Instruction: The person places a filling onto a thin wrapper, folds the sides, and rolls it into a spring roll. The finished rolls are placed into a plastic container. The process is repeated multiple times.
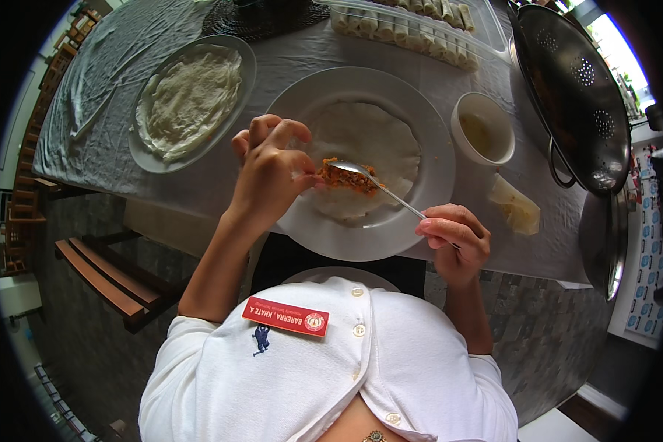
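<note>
A round, thin wrapper sheet [364,132] lies on a large white plate [436,132] before me. Orange, finely chopped filling [351,179] forms a short strip across the sheet. My right hand [457,237] holds a metal spoon [389,193] by its handle, and the bowl of the spoon rests on the filling. At the strip's left end, the thumb and a finger of my left hand [273,168] touch the filling or the sheet's surface; its other fingers are raised and curled. Whether those fingertips pinch anything cannot be told.
An oval plate of stacked wrappers [190,99] stands left. Rolled wrappers [403,36] fill a clear plastic container at the back. To the right are a white bowl of liquid [482,130], a wrapper packet or piece [515,205] and a large metal colander [574,99].
</note>
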